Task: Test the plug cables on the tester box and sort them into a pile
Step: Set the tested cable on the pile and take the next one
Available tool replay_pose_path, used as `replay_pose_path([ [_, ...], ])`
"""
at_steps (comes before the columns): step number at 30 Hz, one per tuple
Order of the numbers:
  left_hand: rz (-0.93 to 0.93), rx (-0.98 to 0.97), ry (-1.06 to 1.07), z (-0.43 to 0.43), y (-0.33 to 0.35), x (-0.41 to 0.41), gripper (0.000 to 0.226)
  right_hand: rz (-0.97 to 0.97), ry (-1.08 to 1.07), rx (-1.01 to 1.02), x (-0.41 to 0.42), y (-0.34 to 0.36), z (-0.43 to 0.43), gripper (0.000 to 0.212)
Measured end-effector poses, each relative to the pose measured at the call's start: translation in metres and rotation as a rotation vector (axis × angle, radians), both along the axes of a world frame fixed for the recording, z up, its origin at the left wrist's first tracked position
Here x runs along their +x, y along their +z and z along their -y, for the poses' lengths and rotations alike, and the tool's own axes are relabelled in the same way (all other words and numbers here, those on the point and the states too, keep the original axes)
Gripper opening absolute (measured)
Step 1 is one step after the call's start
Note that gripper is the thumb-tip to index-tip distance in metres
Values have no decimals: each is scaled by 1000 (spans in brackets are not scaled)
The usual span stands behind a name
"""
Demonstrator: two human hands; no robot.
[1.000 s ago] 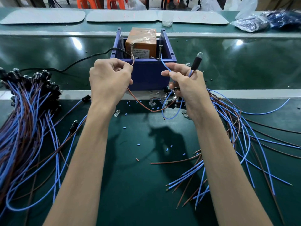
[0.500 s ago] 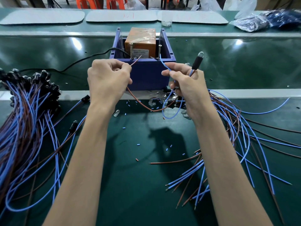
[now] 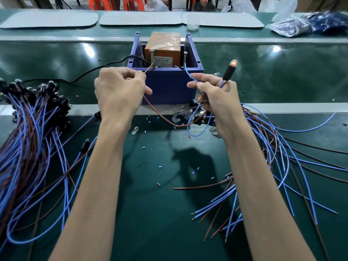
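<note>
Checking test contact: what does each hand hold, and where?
Left hand pinches the brown lead near its tip; right hand pinches the blue lead near its tip and the wires under the bulb.

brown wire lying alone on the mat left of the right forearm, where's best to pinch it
Pinch the brown wire mid-length on its insulation, from above: it lies flat on the mat, free on both sides, while its right end runs into the other wires.
</note>
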State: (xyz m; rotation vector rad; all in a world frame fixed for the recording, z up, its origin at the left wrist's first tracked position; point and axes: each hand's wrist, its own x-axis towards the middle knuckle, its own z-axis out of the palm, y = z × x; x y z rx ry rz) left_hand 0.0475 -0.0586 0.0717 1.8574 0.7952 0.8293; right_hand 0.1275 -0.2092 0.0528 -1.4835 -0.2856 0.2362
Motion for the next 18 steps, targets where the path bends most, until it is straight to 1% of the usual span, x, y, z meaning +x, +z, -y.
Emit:
replay_pose_path([
  [9,9,4,97,-1,4,-3,26,-11,7,11,0,1,0,27],
  [14,4,5,73,-1,5,-2,28,-4,3,-1,0,0,0,27],
  [18,-21,-2,50,0,3,0,24,-9,-1,16,1,-1,-1,25],
])
